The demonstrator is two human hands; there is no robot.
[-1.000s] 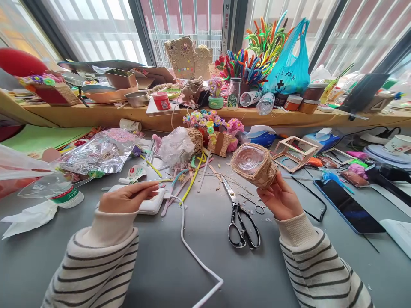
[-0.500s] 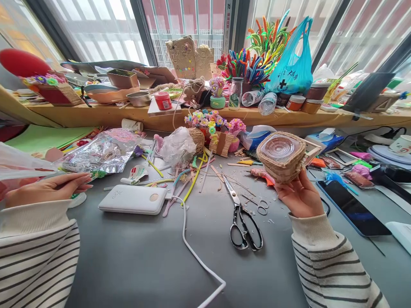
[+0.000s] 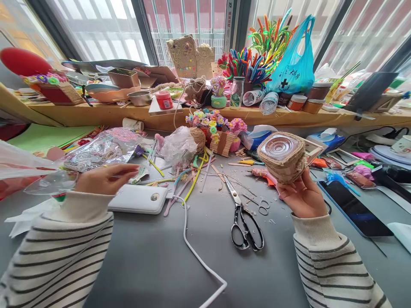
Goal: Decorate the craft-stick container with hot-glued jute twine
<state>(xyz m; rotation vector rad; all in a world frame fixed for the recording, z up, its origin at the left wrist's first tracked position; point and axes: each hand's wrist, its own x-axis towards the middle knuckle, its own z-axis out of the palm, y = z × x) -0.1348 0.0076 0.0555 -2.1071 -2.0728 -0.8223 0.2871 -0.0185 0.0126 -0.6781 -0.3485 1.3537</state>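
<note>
1. The right hand [image 3: 303,197] grips a square, round-cornered container wrapped in tan twine [image 3: 282,160], its clear ridged plastic face turned up, held above the right side of the grey tabletop [image 3: 150,261].
2. The left hand [image 3: 104,177] is palm down at the left, fingers bent together; whether they pinch anything I cannot tell.
3. Just beside the left hand lies a white, rounded power bank [image 3: 139,200], with a white cable [image 3: 199,261] running from it to the near edge.
4. Between the hands lie large black-handled metal scissors [image 3: 236,197], with small silver scissors [image 3: 263,208] touching or just beside them on the right.
5. Right of the right hand lies a dark-screened, blue-edged phone [image 3: 355,209].
6. Farther off, near the middle, a ball of brown twine [image 3: 198,137] sits beside a crumpled clear plastic bag [image 3: 180,147].
</note>
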